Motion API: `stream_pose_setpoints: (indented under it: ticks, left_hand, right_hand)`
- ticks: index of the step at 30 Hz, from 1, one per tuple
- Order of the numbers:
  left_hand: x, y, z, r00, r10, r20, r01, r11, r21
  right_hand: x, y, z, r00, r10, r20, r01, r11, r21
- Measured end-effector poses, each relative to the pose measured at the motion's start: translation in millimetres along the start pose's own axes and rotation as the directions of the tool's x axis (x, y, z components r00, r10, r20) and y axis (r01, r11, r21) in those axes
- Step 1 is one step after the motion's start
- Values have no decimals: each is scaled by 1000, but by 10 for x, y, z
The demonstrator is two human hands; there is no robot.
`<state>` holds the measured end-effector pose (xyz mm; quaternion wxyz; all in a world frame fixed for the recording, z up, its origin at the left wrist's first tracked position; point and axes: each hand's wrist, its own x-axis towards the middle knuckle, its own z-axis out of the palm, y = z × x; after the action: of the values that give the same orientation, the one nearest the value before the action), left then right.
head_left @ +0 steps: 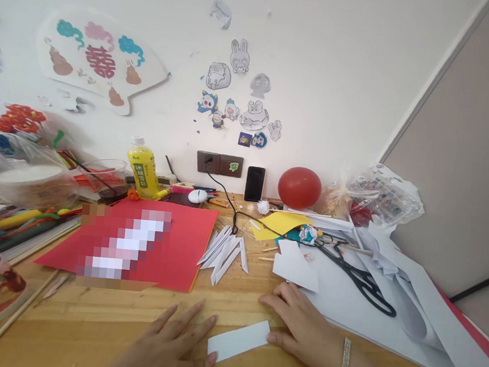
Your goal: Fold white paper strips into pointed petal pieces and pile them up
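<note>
White paper forms the strip point(238, 342) on the wooden tabletop point(234, 302), lying between the two hands at the near edge of the view. It is a long, narrow rectangle with straight sides, set aslant so that its right end lies farther from the wearer than its left. Its visible face is plain and smooth, with a faint bluish cast; whether it is one layer or folded cannot be told. The left hand point(177, 340) is open with fingers spread on the wood, its thumb touching the strip's near left corner. The right hand point(300, 325) is loosely open, thumb at the strip's right end and fingers extended beyond it; neither hand encloses the paper. Beyond lie narrow folded white pieces point(226, 256), beside red sheets point(185, 252). Black-handled scissors point(362, 282) rest on white sheets point(329, 296) at right.
</note>
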<state>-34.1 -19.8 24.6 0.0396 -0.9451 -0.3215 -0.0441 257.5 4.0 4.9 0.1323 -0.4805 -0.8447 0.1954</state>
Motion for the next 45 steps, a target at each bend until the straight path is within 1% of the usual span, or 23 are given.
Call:
stream_pose_setpoints:
  ticks: [3, 4, 7, 8, 10, 12, 15, 18, 20, 22, 24, 26, 27, 29, 32, 34, 35, 37, 39, 40, 42, 44, 45]
  left_hand:
    - [62, -33, -8, 996, 83, -28, -83, 996, -24]
    - [80, -44, 21, 995, 81, -50, -82, 996, -16]
    - [118, -58, 198, 992, 25, -124, -18, 998, 56]
    - [125, -52, 271, 988, 30, -149, -15, 995, 98]
    - [140, -29, 399, 978, 15, -206, 15, 989, 144]
    - [164, 4, 479, 959, -6, -283, 55, 985, 163]
    - [225, 63, 497, 922, -15, -388, 91, 980, 178]
    - [296, 137, 457, 918, -28, -396, 100, 981, 164]
    - [331, 189, 444, 913, -27, -407, 81, 990, 116]
    - [350, 232, 458, 896, 3, -444, 27, 998, 63]
    - [350, 258, 492, 901, 35, -432, -29, 999, 21]
    - [341, 265, 521, 923, 66, -379, -74, 997, -7]
    - [335, 263, 527, 931, 73, -358, -86, 996, -20]
    - [327, 252, 520, 933, 70, -354, -91, 995, -42]
    - [332, 226, 474, 925, 72, -372, -95, 995, -42]
    - [342, 205, 445, 928, 73, -366, -91, 995, -33]
    - [347, 195, 434, 928, 73, -365, -88, 996, -25]
    - [355, 183, 414, 928, 88, -363, -95, 995, -1]
    - [355, 188, 383, 921, 137, -364, -133, 990, 34]
    - [351, 199, 361, 914, 164, -370, -158, 986, 47]
    - [338, 230, 304, 918, 204, -340, -200, 979, 47]
    - [319, 262, 249, 933, 241, -266, -241, 970, 34]
    - [311, 273, 230, 931, 261, -255, -261, 965, 33]
  right_hand:
    - [11, 48, 2, 991, -131, 12, 130, 989, 75]
    - [14, 46, 9, 988, -155, 9, 154, 983, 104]
    - [17, -3, 42, 988, -156, -9, 155, 972, 177]
    - [15, -29, 57, 988, -151, -13, 151, 969, 194]
    - [9, -82, 89, 988, -152, -24, 153, 963, 220]
    - [1, -129, 124, 985, -173, -28, 175, 956, 237]
    - [-13, -181, 168, 972, -234, -38, 236, 939, 248]
    - [-21, -223, 186, 956, -291, -48, 294, 926, 238]
    - [-23, -256, 174, 944, -329, -29, 327, 920, 217]
    - [-22, -296, 137, 929, -370, 13, 361, 913, 188]
    - [-20, -338, 83, 914, -403, 56, 388, 905, 177]
    - [-19, -368, 30, 903, -424, 60, 404, 890, 212]
    - [-20, -372, 12, 901, -431, 41, 409, 879, 243]
    - [-23, -354, 3, 903, -429, -20, 415, 858, 303]
    - [-26, -276, 58, 913, -397, -95, 406, 858, 315]
    - [-26, -226, 113, 910, -397, -116, 414, 869, 270]
    - [-26, -209, 135, 902, -415, -124, 433, 871, 234]
    - [-26, -197, 154, 871, -477, -119, 490, 862, 132]
    - [-27, -207, 136, 839, -537, -87, 540, 842, 13]
    - [-28, -215, 116, 831, -553, -65, 552, 833, -36]
    - [-30, -224, 71, 834, -551, -34, 546, 832, -96]
    - [-27, -211, 40, 851, -524, -37, 518, 849, -102]
    - [-23, -192, 34, 859, -510, -49, 505, 859, -86]
